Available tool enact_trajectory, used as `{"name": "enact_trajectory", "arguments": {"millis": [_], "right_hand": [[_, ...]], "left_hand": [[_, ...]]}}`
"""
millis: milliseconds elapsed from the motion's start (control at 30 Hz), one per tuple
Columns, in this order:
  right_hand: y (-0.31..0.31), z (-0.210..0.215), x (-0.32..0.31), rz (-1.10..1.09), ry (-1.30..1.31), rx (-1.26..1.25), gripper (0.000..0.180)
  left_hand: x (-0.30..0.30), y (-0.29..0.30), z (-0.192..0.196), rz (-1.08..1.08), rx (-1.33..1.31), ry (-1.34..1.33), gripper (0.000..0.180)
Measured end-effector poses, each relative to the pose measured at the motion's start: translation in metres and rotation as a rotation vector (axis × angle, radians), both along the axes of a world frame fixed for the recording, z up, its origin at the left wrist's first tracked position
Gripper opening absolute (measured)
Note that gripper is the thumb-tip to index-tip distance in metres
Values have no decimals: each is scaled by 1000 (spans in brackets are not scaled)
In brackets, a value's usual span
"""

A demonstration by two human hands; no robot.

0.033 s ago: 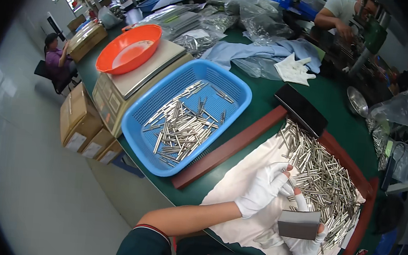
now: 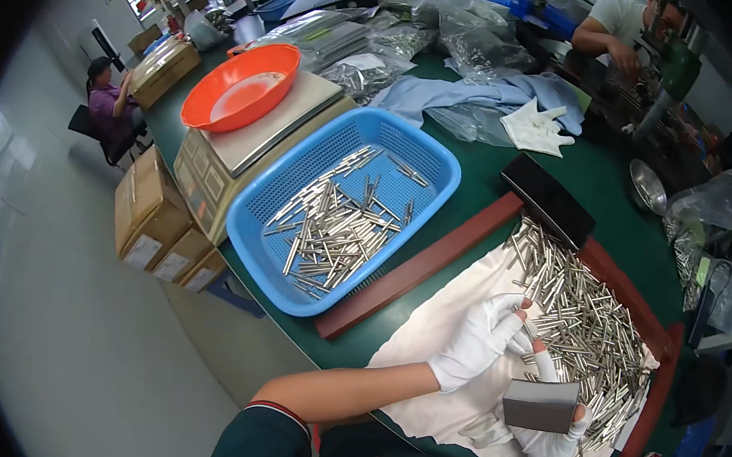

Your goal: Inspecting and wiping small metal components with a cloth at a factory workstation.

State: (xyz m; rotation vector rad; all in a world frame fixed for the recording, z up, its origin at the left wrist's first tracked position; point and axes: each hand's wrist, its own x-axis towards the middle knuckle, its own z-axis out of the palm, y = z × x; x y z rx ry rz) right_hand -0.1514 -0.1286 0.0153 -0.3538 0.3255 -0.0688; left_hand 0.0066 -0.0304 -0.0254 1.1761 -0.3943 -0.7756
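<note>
My left hand, in a white glove, rests on a white cloth at the near edge of a heap of short metal rods. Its curled fingertips pinch a few of the rods. Just below and to the right, my gloved right hand grips a grey rectangular block, held upright against the heap's lower edge. Cloth and rods lie inside a dark red wooden frame on the green table.
A blue plastic basket with more rods sits left of the frame, beside an orange bowl on a scale. A black block, white gloves, blue cloth and a metal bowl lie beyond. Cardboard boxes stand below; other people sit nearby.
</note>
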Motion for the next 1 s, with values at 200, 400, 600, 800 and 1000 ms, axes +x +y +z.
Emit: {"name": "enact_trajectory", "arguments": {"millis": [200, 400, 600, 800, 1000], "right_hand": [[3, -2, 1, -27, -25, 36, 122], [6, -1, -1, 1, 12, -57, 118], [-5, 6, -8, 79, 4, -337, 125], [-9, 17, 18, -133, 137, -1046, 131], [-27, 1, 10, -177, 216, -1449, 113]], "left_hand": [[-2, -1, 2, -35, -83, 135, 44], [-5, 4, 13, -120, 42, 91, 59], [1, 6, 18, -111, -14, 114, 64], [12, 16, 24, -86, -87, 140, 65], [3, 9, 31, -207, 9, 89, 63]]}}
